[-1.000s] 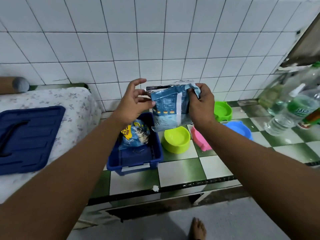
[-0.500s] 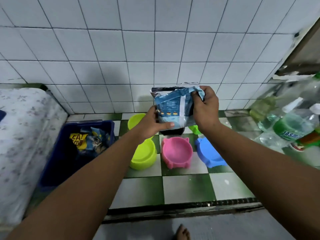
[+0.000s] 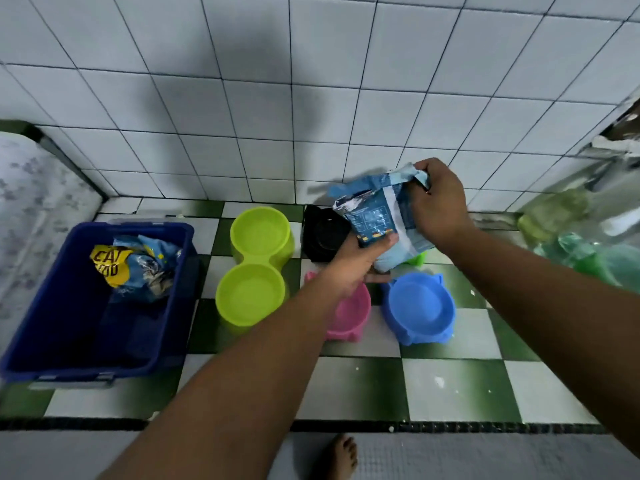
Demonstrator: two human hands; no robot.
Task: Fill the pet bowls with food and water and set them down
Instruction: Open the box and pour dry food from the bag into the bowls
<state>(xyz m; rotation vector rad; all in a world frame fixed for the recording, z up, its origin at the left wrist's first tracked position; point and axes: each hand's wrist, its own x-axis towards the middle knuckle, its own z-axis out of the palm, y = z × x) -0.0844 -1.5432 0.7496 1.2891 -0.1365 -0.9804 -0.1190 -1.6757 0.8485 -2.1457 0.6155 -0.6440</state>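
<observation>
Just now gripping the crumpled top of the blue food bag (image 3: 377, 216) with the curled fingers (image 3: 424, 169) of the right hand (image 3: 440, 202). Cupping its lower end from beneath with the left hand (image 3: 356, 263), thumb pressed flat on the printed front. Holding the bag tilted in the air, over the gap between the pink bowl (image 3: 349, 317) and the blue bowl (image 3: 420, 308), toward the far edge of the checkered table (image 3: 450, 386). Partly covering a black bowl (image 3: 323, 233) and a small green bowl (image 3: 417, 258) behind. Left of these, a lime double bowl (image 3: 256, 265). At the table's left edge, a dark blue tub (image 3: 86, 306) with a crumpled cat food packet (image 3: 138, 268) inside. At the far right corner, blurred plastic bottles (image 3: 571, 237). Below the near edge, a bare foot (image 3: 343, 455) on the grey floor.
</observation>
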